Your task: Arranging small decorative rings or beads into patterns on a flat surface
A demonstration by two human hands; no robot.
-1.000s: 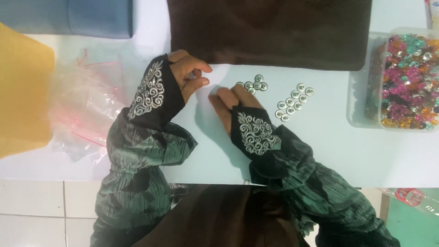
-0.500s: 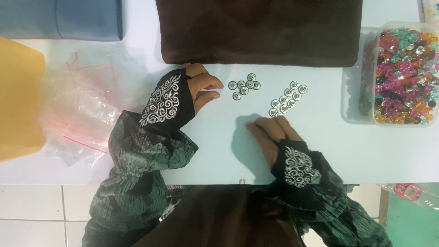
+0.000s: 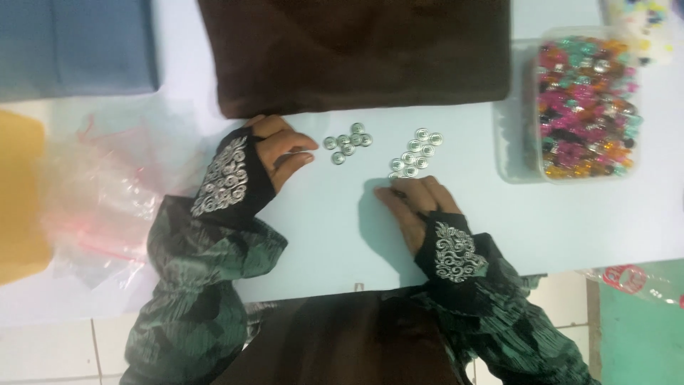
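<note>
On table (image 3: pixel 320 235), hands (image 3: pixel 285 153) beside studs (image 3: pixel 348 142), seemingly empty

The scene is seen through a single head-worn camera, aimed almost straight down at the pale tabletop (image 3: pixel 328 214) from close above (no second view is supplied, so nothing is shared). The near edge, where both sleeved forearms enter, is placed at the bottom of the frame, the far side at the top.
</note>
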